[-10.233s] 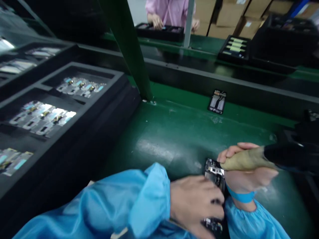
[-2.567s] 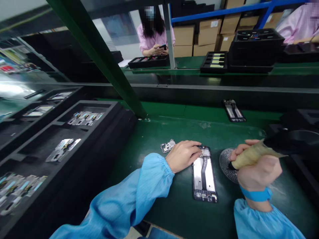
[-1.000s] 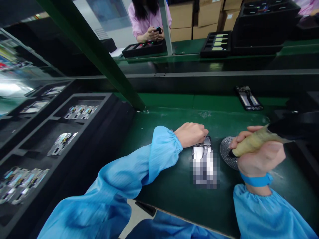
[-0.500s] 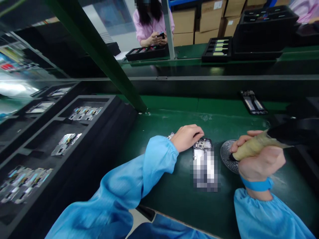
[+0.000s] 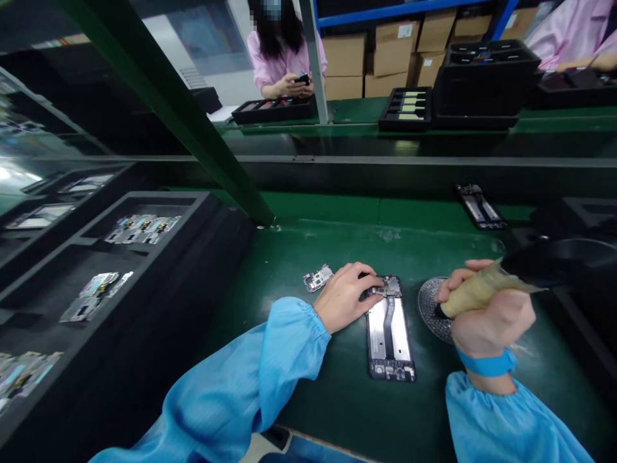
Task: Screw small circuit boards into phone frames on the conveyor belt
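Note:
An open phone frame [image 5: 389, 331] lies flat on the green bench in front of me. My left hand [image 5: 344, 297] rests at its top end, fingertips pressed on the small board part there. A loose small circuit board [image 5: 317, 279] lies just left of that hand. My right hand [image 5: 486, 308] is wrapped round the taped handle of a black power screwdriver [image 5: 520, 276], its tip down over a round grey screw dish [image 5: 431, 310] to the right of the frame.
Black foam trays [image 5: 159, 207] holding several small boards stand in tiers on my left. A green post [image 5: 193, 135] slants up from the bench. Another phone frame [image 5: 479, 207] lies on the belt beyond. Across the line, people in pink coats [image 5: 284, 58] stand at trays and cardboard boxes.
My left hand has drawn back slightly from the frame's top and the loose small board beside it shows again. The right hand and screwdriver have stayed over the dish.

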